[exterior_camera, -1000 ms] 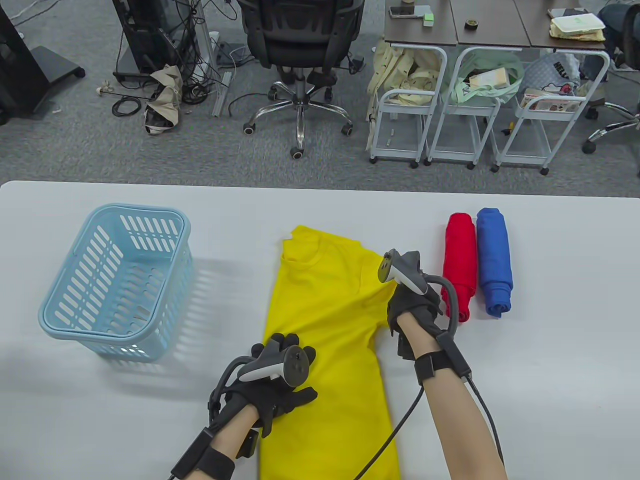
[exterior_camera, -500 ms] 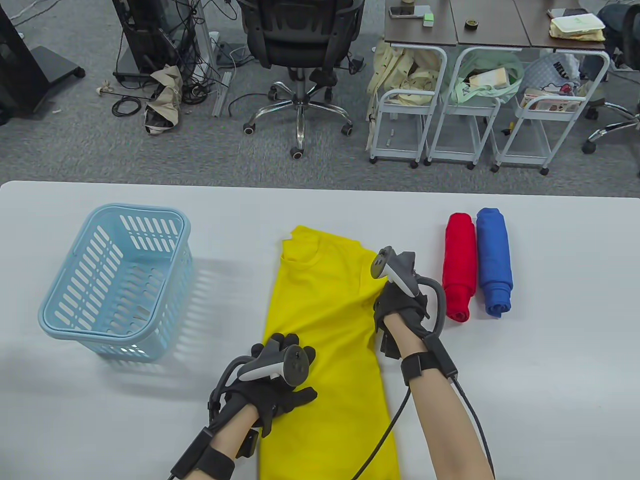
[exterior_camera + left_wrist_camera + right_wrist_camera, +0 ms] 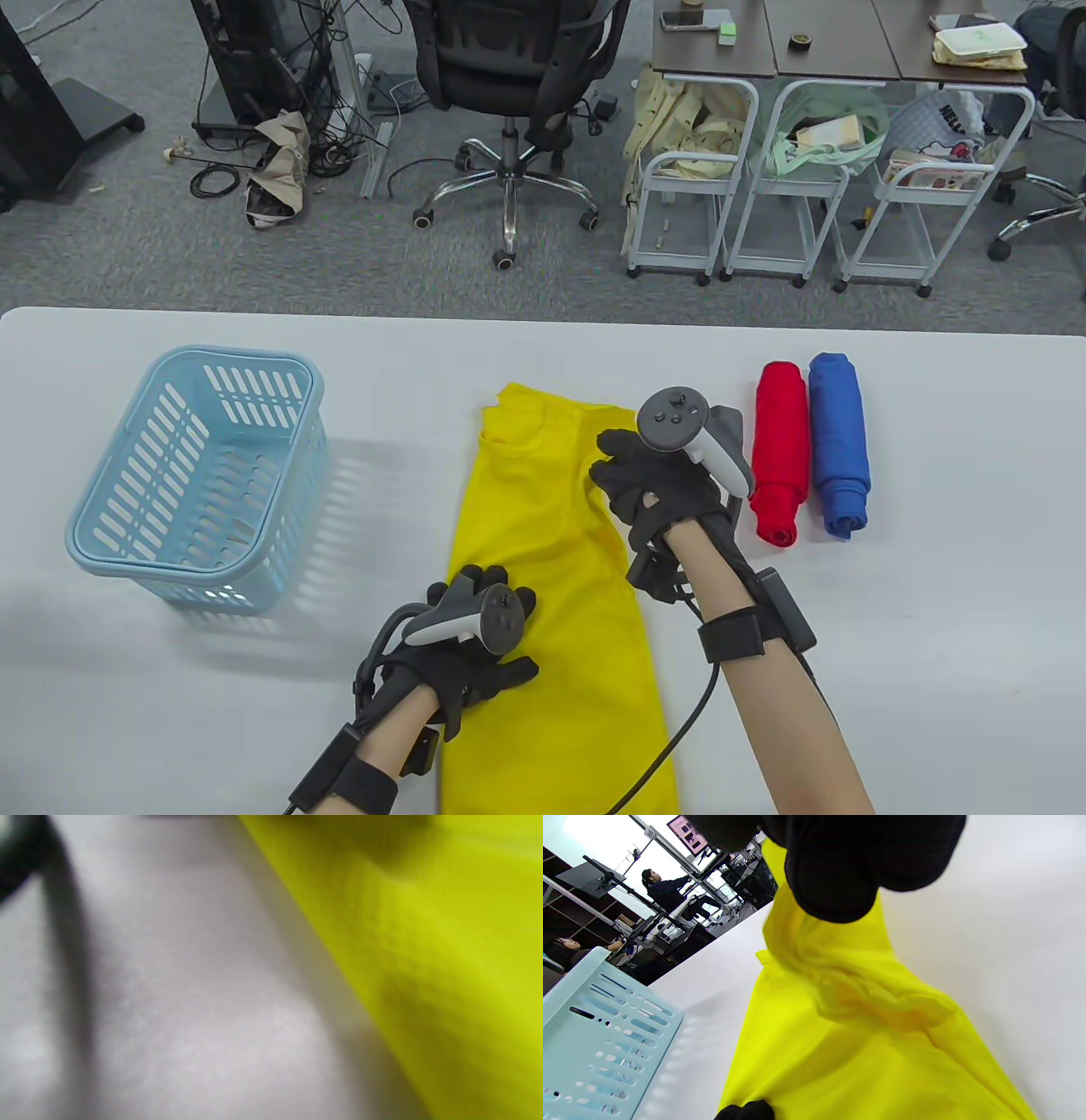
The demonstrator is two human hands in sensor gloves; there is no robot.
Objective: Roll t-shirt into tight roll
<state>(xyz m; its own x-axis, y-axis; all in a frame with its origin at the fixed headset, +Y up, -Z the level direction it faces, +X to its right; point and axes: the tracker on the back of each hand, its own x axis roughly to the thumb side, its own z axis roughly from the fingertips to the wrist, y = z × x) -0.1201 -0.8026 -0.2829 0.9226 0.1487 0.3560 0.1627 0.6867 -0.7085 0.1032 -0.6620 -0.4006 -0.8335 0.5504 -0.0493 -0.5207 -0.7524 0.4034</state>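
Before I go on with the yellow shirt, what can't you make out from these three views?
- Yellow t-shirt: its hem is cut off by the table view's bottom edge.
- Right hand: it covers the folded sleeve; the right wrist view shows fabric at the fingertips, exact grip unclear.
- Left hand: rests on the shirt's left edge; the left wrist view is blurred, no fingers visible.
- Basket: floor only seen through slots.
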